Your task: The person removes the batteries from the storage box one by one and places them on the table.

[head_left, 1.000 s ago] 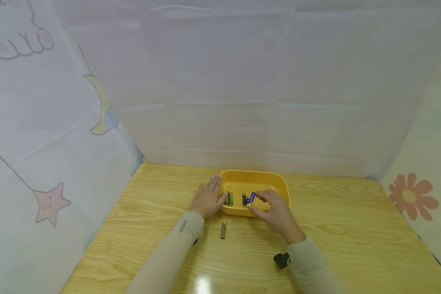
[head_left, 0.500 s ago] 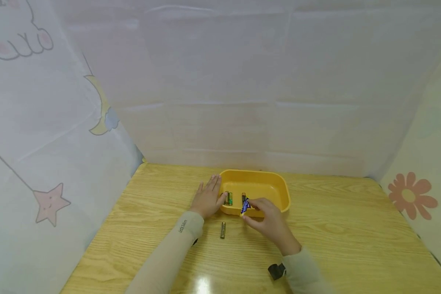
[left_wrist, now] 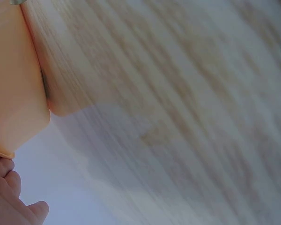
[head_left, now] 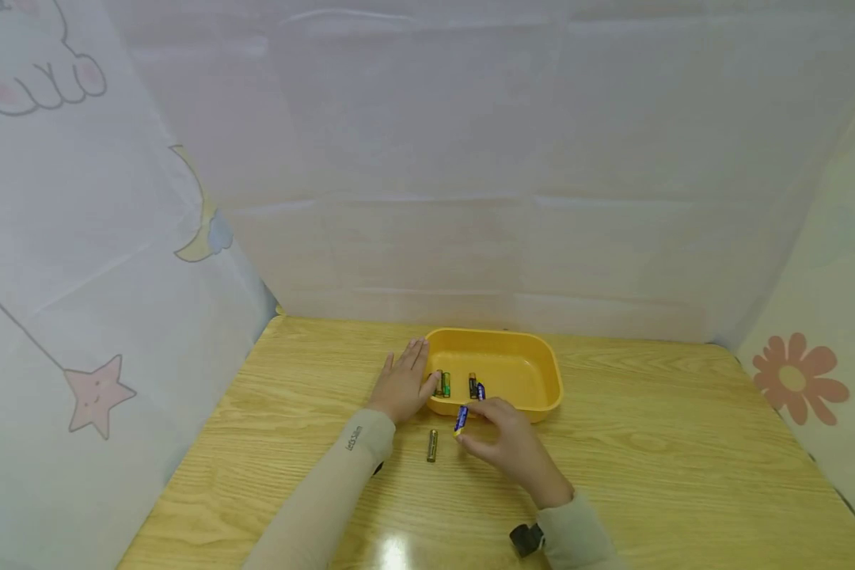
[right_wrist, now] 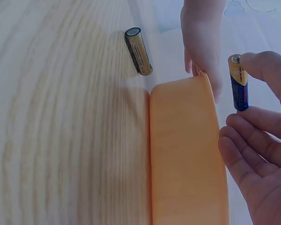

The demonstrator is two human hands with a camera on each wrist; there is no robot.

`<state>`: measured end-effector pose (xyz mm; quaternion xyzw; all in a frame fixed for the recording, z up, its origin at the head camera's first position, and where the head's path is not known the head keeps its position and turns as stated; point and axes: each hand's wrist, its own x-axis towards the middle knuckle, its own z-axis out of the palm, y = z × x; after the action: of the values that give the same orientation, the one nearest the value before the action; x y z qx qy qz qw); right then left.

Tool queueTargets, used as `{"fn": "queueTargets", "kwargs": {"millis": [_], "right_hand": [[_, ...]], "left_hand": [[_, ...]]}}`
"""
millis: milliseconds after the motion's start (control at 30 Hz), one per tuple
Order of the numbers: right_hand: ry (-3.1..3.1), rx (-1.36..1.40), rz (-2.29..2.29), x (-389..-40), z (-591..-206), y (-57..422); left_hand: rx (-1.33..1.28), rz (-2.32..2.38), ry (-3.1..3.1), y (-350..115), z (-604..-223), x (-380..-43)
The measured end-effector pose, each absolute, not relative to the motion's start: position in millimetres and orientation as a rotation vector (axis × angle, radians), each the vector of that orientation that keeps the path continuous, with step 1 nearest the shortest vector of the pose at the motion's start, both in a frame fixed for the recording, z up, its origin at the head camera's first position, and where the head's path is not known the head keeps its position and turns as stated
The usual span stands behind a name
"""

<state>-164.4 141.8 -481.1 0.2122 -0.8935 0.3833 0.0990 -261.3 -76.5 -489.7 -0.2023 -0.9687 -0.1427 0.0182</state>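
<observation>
My left hand [head_left: 399, 386] rests at the left end of a yellow plastic bin [head_left: 534, 342], its fingers extended along the rim and its thumb over the edge. The left wrist view shows part of this hand [left_wrist: 9, 199] at the rim. With thumb and fingertip at its two ends, my right hand [head_left: 506, 439] pinches a blue and gold battery [right_wrist: 240, 84]. That battery is in front of the bin's near wall, above the table. A gold and black battery [head_left: 432, 446] lies on the table just left of it.
Inside the bin, a green battery [head_left: 446, 385] lies among others near the left end. A black battery [head_left: 473, 386] and a blue one [head_left: 480, 391] lie near the middle. The wooden table [head_left: 684, 443] meets a pale sheet [head_left: 435, 198] behind the bin.
My right hand has carried the blue and gold battery from over the bin across its near rim, toward me and to the left. My left hand has stayed in place.
</observation>
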Motion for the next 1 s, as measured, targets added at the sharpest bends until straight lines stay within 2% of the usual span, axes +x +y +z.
{"fn": "queueTargets", "kwargs": {"millis": [367,1000], "right_hand": [[-2.705,0.701,1.166,-160.3,-486.5,132.2],[-2.843,0.662,1.165,-163.9,-505.9,123.0]], "left_hand": [[-0.628,-0.475,-2.995,-77.1,-490.1,-261.2],[-0.633,-0.49,-2.99,-76.9,-492.0,-262.8]]}}
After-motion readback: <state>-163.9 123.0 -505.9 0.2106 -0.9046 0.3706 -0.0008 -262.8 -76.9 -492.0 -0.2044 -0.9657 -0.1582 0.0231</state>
